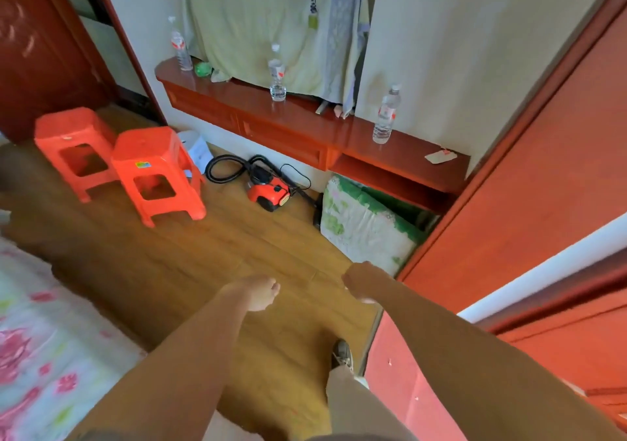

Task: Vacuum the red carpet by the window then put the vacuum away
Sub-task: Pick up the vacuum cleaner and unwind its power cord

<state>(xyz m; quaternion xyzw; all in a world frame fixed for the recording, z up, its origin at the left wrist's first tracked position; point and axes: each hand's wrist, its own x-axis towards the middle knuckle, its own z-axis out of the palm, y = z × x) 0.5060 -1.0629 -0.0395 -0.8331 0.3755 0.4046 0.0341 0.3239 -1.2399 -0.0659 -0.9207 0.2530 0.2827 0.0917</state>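
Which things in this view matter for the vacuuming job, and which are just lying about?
For the job: vacuum cleaner; its black hose. The red carpet is not in view.

Lying about: left red stool; right red stool; left water bottle; middle water bottle; right water bottle; folded quilt.

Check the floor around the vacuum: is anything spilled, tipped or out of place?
Nothing stands out. The vacuum sits on the wood floor below the shelf with its hose coiled beside it. The two red stools and the three bottles on the shelf stand upright. No spill shows.
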